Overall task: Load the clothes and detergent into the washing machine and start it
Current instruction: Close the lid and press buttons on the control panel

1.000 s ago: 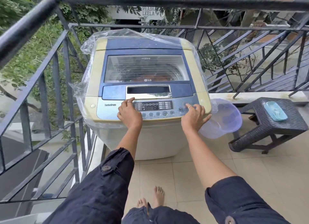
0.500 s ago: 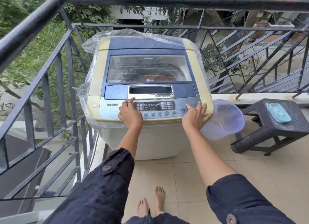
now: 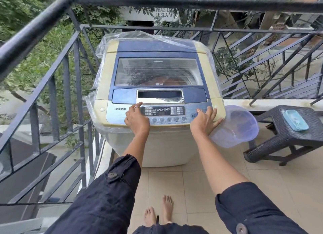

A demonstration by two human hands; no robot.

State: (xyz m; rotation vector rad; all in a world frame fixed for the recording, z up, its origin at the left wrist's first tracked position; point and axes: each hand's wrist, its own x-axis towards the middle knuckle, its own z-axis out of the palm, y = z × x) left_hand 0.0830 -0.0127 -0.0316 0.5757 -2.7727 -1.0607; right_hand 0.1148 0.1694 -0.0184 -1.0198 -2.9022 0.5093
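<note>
Since a second ago, the right hand's [image 3: 204,121] fingers have straightened. Left hand [image 3: 137,119] grasps nothing; its index finger touches the panel [image 3: 162,112]. Washer [image 3: 157,71] stands by the railing [image 3: 52,86], lid closed. Right hand lies flat and released on the panel's right end, beside a tub [image 3: 241,127].

The washing machine [image 3: 166,146] stands hemmed in. The railing [image 3: 35,30] runs close along its left and behind it, and a loose plastic sheet [image 3: 99,46] fills that narrow gap. At its right front corner sits a clear tub [image 3: 239,127], with a wicker stool [image 3: 279,134] further right. The floor [image 3: 192,190] in front is open, as is the air above the closed lid [image 3: 158,72]. The left grip [image 3: 137,119] and right grip [image 3: 203,120] cover the ends of the control panel.
</note>
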